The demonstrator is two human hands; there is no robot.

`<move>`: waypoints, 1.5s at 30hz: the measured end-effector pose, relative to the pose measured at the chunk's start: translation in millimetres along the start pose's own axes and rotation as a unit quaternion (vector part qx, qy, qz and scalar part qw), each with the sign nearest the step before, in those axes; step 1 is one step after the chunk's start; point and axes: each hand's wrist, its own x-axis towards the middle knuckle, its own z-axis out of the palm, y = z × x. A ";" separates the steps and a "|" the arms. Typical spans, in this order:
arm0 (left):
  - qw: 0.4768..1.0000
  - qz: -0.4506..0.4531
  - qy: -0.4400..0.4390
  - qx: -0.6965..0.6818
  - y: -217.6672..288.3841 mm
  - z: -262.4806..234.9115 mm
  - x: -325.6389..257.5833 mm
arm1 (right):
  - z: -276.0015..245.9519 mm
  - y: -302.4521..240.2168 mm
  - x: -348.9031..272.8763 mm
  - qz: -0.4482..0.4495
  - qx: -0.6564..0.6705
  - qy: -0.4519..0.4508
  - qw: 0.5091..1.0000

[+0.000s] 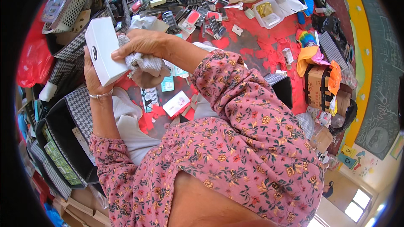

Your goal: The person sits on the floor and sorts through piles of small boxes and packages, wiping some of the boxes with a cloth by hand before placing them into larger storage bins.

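Left hand gripped a white box from beneath, right hand clenched a grey cloth against it, perhaps wiping, houndstooth boxes alongside.

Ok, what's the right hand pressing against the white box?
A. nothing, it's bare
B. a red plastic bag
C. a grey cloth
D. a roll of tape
C: the right hand holds a bunched grey cloth against the white box, which the left hand grips from below.
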 end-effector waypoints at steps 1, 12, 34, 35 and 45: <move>0.989 -0.011 -0.144 -0.030 1.8 -11.9 1.6 | -1.8 -0.9 -1.0 0.019 -0.043 0.005 0.999; 0.997 -0.005 0.075 0.017 -0.5 -26.4 4.7 | -27.5 -53.9 -22.2 -0.103 -0.189 0.338 0.916; 0.940 -0.059 0.231 0.243 -20.2 10.5 1.0 | -0.6 -17.2 23.1 -0.314 -0.155 0.287 0.892; 0.962 -0.039 0.185 0.196 -19.6 9.9 0.2 | 4.5 -10.6 25.8 -0.310 -0.155 0.266 0.899; 0.998 -0.022 0.051 0.004 -26.5 -2.4 -4.7 | 15.9 -11.1 16.9 -0.355 -0.275 0.284 0.847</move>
